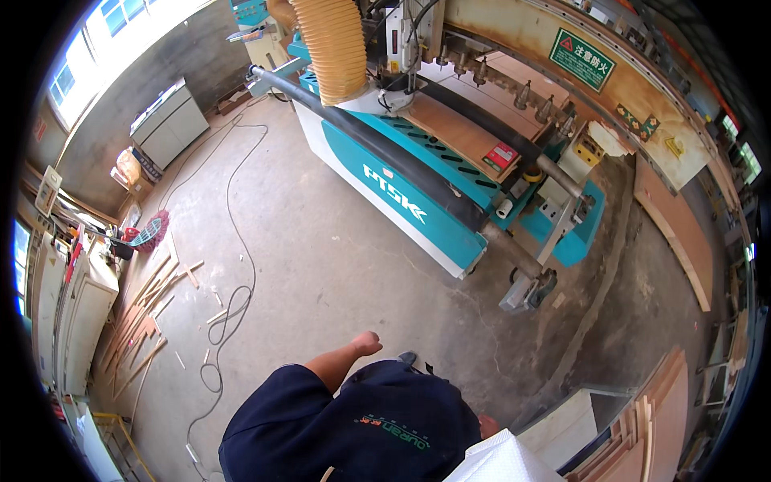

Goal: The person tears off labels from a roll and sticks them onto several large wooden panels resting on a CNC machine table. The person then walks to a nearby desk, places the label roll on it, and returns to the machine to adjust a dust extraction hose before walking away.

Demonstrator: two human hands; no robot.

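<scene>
My left hand (367,343) hangs in front of my dark navy shirt, over the bare concrete floor. Its fingers look curled in, and nothing shows in them. My right hand (487,426) shows only as a small patch at the right side of my shirt. Its fingers are hidden. Just below it, a white, textured sheet-like thing (506,459) rises from the lower edge; whether the hand touches it I cannot tell. A shoe tip (408,357) pokes out beyond the shirt. Ahead stands a large teal and white woodworking machine (385,181) with a ribbed yellow hose (329,48).
Thin wood strips (144,321) lie scattered on the left floor. A grey cable (253,265) loops across it. At the lower right, wooden boards (662,410) lean beside a pale bin-like box (562,430). Black rollers (385,149) run along the machine. A cabinet (173,124) stands far left.
</scene>
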